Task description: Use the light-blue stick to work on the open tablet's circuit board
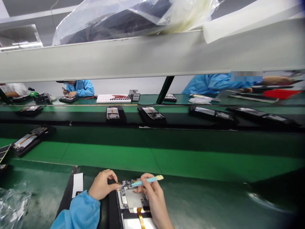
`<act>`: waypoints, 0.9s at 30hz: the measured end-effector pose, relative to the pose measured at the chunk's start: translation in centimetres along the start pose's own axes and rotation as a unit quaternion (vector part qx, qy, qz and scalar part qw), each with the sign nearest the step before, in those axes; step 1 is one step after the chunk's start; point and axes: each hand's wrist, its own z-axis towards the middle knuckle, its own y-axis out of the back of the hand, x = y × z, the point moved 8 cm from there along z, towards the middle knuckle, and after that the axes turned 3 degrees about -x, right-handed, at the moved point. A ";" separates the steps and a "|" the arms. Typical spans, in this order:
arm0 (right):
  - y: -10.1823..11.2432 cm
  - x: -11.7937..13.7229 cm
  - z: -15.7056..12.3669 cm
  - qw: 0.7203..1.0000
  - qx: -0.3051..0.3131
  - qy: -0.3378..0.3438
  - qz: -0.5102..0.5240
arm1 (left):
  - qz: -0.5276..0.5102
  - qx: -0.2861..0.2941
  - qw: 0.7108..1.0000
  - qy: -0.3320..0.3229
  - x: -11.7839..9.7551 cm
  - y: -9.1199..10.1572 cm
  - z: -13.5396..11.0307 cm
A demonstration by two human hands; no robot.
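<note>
Green anti-static bench mat (107,156) runs across an assembly line, with a grey overhead shelf beam (152,54) above it and a clear plastic bag (133,16) lying on top. Opened flat device with exposed circuit board and silver metal shield plate (133,198) sits at the near edge of the bench, on a black tray (69,190), directly under both hands. Left hand (103,185), in a light blue sleeve (81,213), has its fingers curled together and pressing at the board's upper-left corner, near a small orange flex tab. Right hand (152,194) is pinched closed on a slim pale teal and cream plastic spudger (146,181), tip aimed at the board's top edge. Judgement: device is light, stiff but fragile; board components and the orange flex ribbon (140,219) tear easily, so hold by the frame edges, not the board or ribbon. Shield plate looks smooth, likely slippery. More opened devices on black trays (111,113) sit on the conveyor behind. Other workers in blue coats (81,88) work at the far side. White slip (77,184) on the tray: no readable text. No brands or labels legible anywhere.
</note>
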 end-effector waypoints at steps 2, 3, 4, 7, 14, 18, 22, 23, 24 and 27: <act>0.0 0.1 0.0 1.000 0.000 0.000 0.000 | 0.000 -0.001 1.000 -0.003 0.0 0.0 0.0; 0.0 0.1 0.0 1.000 0.001 0.000 0.000 | -0.001 -0.002 1.000 -0.004 0.1 0.0 0.0; 0.0 0.1 0.0 1.000 0.002 -0.001 0.000 | -0.001 -0.002 1.000 -0.005 0.1 0.0 0.0; 0.0 0.0 0.0 1.000 0.003 0.000 -0.001 | -0.001 -0.005 1.000 -0.009 0.1 0.0 -0.1; 0.1 0.0 0.0 1.000 -0.005 0.000 -0.004 | 0.004 -0.007 1.000 -0.018 0.0 0.0 -0.1; 0.1 0.1 -0.1 1.000 -0.011 -0.002 -0.006 | 0.012 0.001 1.000 -0.022 -0.2 0.0 -0.1; 0.0 0.1 -0.1 1.000 -0.009 0.001 -0.006 | 0.017 0.008 1.000 -0.025 -0.4 0.0 -0.2; 0.0 0.1 -0.1 1.000 -0.009 0.002 -0.006 | 0.015 0.010 0.999 -0.026 -0.5 0.0 -0.1; 0.1 0.1 -0.1 1.000 -0.010 0.002 -0.005 | 0.013 0.012 0.999 -0.028 -0.5 -0.1 -0.1; 0.1 0.0 0.0 1.000 -0.009 0.001 -0.005 | 0.003 0.023 0.999 -0.026 -0.1 -0.2 0.1</act>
